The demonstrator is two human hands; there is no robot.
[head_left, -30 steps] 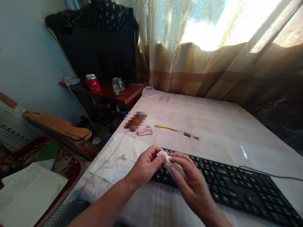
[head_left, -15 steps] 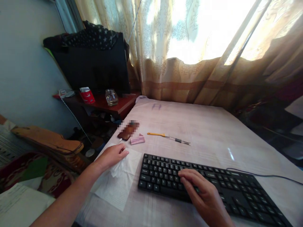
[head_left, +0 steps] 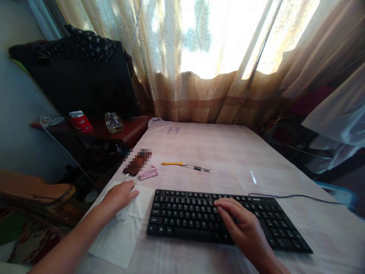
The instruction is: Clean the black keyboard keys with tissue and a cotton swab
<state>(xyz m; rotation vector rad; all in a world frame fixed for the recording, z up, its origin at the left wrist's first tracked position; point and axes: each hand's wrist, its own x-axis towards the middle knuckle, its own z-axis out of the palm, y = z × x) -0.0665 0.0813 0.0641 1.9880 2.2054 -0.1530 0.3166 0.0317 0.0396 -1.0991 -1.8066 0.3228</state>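
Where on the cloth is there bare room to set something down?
The widest bare cloth runs from the yellow-handled tool back to the curtain. Another patch lies right of the tool, beyond the black cable. The left is crowded: phone-like object, pink item and tissue sit close together, the left hand over the tissue. The right hand covers some keyboard keys.

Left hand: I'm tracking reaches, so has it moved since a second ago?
Yes, leftward: judged against the keyboard, the left hand was over its left end and now lies over the white paper towel beside it.
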